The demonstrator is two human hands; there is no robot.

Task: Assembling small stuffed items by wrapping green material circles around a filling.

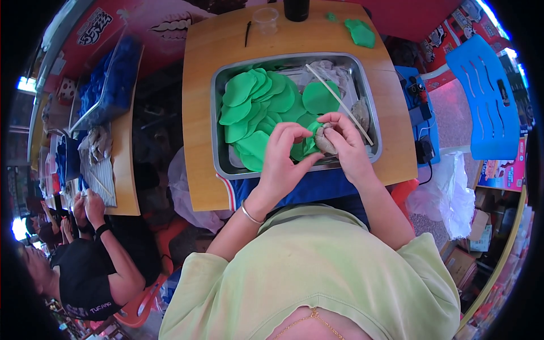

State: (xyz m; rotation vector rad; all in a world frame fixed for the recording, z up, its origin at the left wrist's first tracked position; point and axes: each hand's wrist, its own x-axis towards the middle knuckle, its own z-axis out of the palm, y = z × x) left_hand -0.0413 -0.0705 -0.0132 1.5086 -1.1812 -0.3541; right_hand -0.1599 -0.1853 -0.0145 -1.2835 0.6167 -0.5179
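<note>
Over the near edge of the metal tray (369, 85), my two hands meet. My left hand (283, 156) pinches a green piece (306, 148), thin and creased. Closed on a soft grey-brown lump (324, 141) against that piece, my right hand (350, 148) has its thumb and fingers bent. Part of the lump is hidden by the fingers. Many thin green discs (249, 107) overlap in the tray's left and middle. On its right lie crumpled greyish material (331, 72) and another grey-brown lump (361, 113). A thin pale stick (340, 103) slants across that side.
On the wooden table (201, 141) beyond the tray stand a clear cup (265, 20) and a dark cylinder (296, 9), near a green scrap (360, 33). At left, another person (93, 258) works at a second table. A blue plastic chair (486, 99) stands right.
</note>
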